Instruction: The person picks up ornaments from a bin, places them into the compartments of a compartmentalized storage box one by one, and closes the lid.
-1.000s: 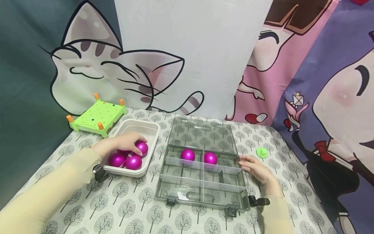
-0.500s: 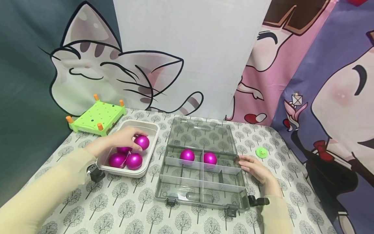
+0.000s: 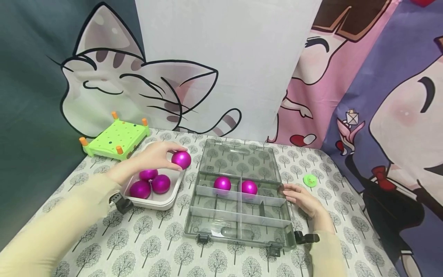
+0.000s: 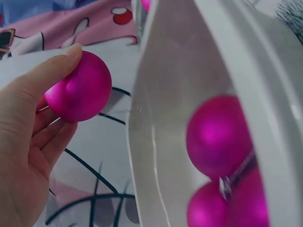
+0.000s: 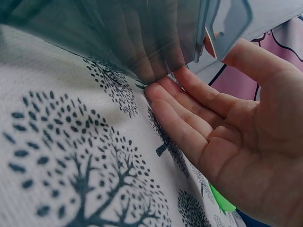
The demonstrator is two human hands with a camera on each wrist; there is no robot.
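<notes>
In the head view my left hand point(image 3: 155, 157) pinches a shiny magenta bauble point(image 3: 181, 160) between thumb and fingers, over the right rim of a white tub point(image 3: 162, 205). Several more magenta baubles point(image 3: 161, 184) lie in the tub; a silvery cap point(image 4: 226, 187) shows among them in the left wrist view. A smoky clear divider case point(image 3: 214, 221) lies with its lid raised back, and two baubles point(image 3: 222, 185) sit side by side in its rear row. At the case's right side rests my right hand point(image 3: 304, 200), fingertips touching the wall, fingers fairly straight.
Behind the tub stands a lime-green pegged stand point(image 3: 119, 136) with orange legs. A small green duck disc point(image 3: 310, 180) lies right of the case. Two latches point(image 3: 202, 238) stick out at the case's front. Printed cloth hangs behind the table.
My left hand has lifted one bauble up out of the tub and moved it right, over the rim. My right hand and the case have stayed still.
</notes>
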